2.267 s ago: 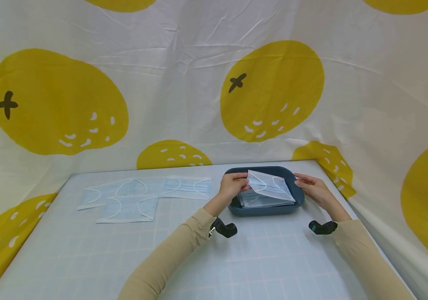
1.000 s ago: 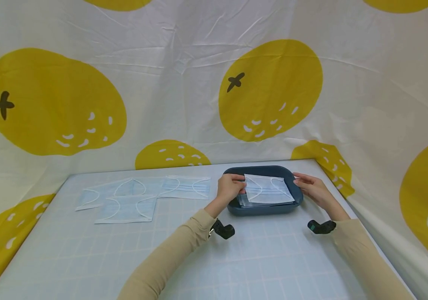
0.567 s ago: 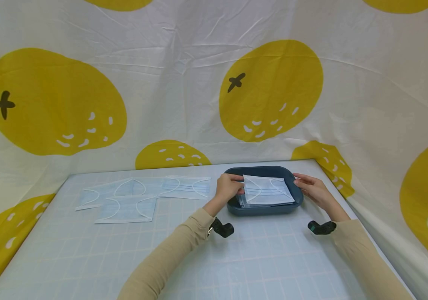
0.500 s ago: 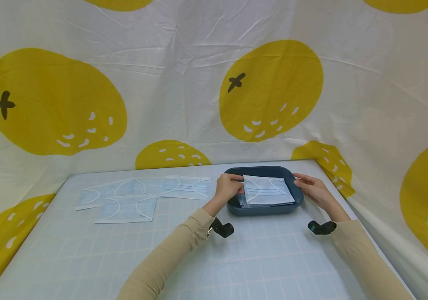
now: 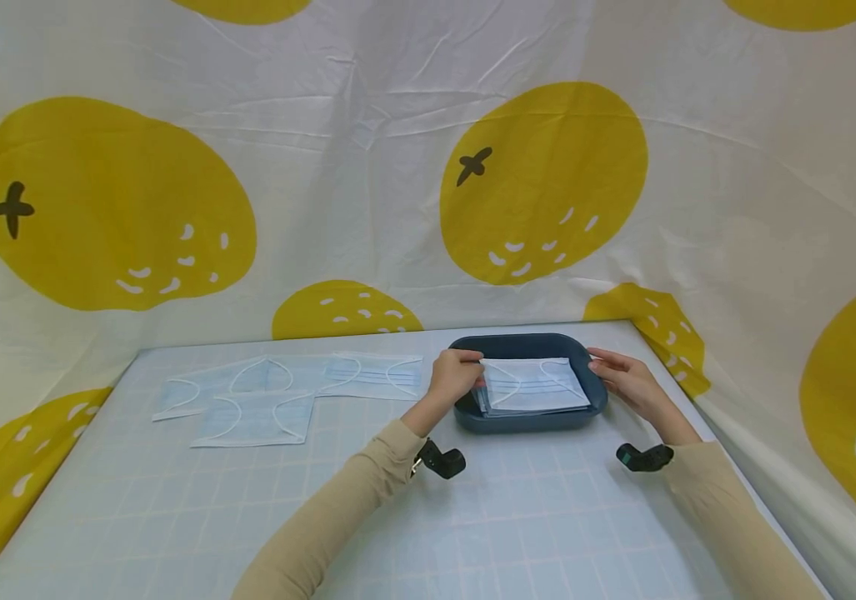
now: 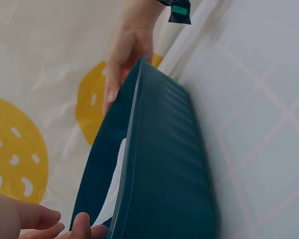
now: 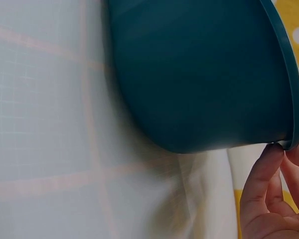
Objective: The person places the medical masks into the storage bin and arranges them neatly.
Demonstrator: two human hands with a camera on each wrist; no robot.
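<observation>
Dark blue, round-cornered plastic tray (image 5: 531,424) sits right of centre in the head view, near the far edge of the table (image 5: 533,517), which has a pale blue cover w/ faint pinkish grid. In it lies a neat stack of light-blue pleated face masks; the top mask (image 5: 536,383), w/ white ear loops, is flat & roughly level, edges of others showing underneath at the near & L sides.

L hand (image 5: 452,373) is at the tray's L end, fingertips by the top mask's L edge. Fingers loosely extended, a gap btwn them in the L wrist view (lower L corner); can't tell if they touch the mask. R hand (image 5: 633,383) is at the tray's R end, fingers pinching the rim; clear in the R wrist view, lower R.

Several loose light-blue masks (image 5: 251,423) lie flat & partly overlapping, L of centre in the head view, well apart from the tray's L end at their far side, closer at their R. Beige sleeves (image 5: 735,517) come in from the bottom edge, a small black wrist device (image 5: 645,457) by each cuff. White backdrop cloth (image 5: 390,183) w/ big yellow fruit shapes fills the upper frame.
</observation>
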